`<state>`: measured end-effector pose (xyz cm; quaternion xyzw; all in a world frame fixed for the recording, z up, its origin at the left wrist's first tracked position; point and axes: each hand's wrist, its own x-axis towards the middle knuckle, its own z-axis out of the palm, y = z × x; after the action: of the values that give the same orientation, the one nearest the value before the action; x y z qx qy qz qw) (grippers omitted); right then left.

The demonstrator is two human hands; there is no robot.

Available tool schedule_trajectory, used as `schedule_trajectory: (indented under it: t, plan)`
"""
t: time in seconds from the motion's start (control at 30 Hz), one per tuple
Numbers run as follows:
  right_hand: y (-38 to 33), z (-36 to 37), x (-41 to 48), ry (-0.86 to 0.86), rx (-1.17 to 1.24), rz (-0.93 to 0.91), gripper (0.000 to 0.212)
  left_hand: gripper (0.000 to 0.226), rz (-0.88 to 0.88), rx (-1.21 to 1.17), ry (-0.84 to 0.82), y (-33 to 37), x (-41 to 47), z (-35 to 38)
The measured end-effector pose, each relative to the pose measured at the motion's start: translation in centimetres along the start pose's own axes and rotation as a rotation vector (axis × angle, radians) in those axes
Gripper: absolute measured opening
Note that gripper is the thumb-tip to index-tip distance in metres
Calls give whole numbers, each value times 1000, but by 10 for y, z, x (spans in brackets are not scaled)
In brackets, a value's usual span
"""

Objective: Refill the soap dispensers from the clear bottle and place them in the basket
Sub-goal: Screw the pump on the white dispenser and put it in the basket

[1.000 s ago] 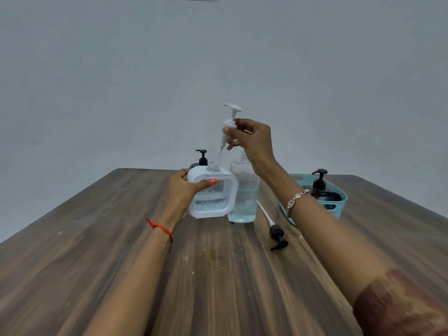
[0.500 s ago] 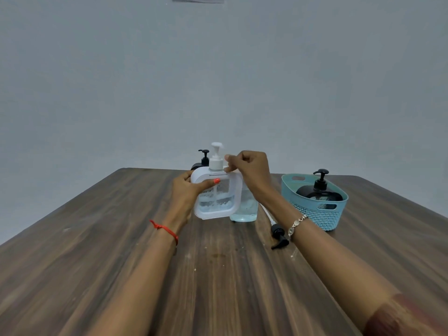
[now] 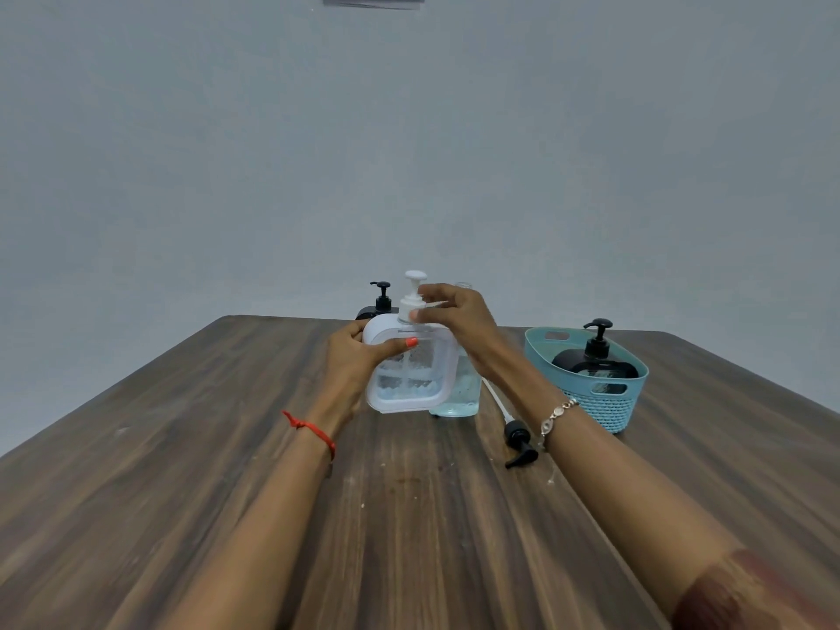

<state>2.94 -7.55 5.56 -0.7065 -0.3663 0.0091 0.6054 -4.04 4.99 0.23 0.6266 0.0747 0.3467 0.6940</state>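
A white square soap dispenser (image 3: 411, 379) with a clear window stands mid-table. My left hand (image 3: 359, 361) grips its left side, thumb across the front. My right hand (image 3: 459, 322) pinches the collar of its white pump (image 3: 412, 297), which sits in the neck. Right behind it stands the clear bottle (image 3: 459, 393), partly hidden, with pale liquid in it and no pump on top. A teal basket (image 3: 591, 402) at the right holds a black dispenser (image 3: 595, 361). Another black dispenser (image 3: 379, 304) peeks out behind the white one.
A loose black pump with a white tube (image 3: 516, 441) lies on the wooden table (image 3: 182, 493) between the clear bottle and my right forearm. A plain grey wall rises behind the table's far edge.
My right hand has brought the white pump down from above the dispenser into its neck, and now holds it at the collar. My left hand has stayed on the dispenser.
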Motion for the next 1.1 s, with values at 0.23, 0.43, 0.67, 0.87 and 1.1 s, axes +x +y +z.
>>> schedule_trajectory:
  t: [0.23, 0.43, 0.67, 0.87, 1.1]
  plan:
    - [0, 7, 2, 111, -152, -16, 36, 40, 20, 43, 1, 0, -4, 0]
    - [-3, -3, 6, -73, -8, 49, 32, 30, 2, -15, -20, 6, -5, -3]
    - [0, 2, 5, -84, -59, 61, 34, 32, 4, -10, -21, 2, -5, -1]
    - [-5, 3, -1, 46, -51, 72, 23, 42, 8, 11, 8, -1, -4, 2]
    - [2, 25, -3, 331, -289, 17, 27, 38, 8, -1, 62, -6, -8, 11]
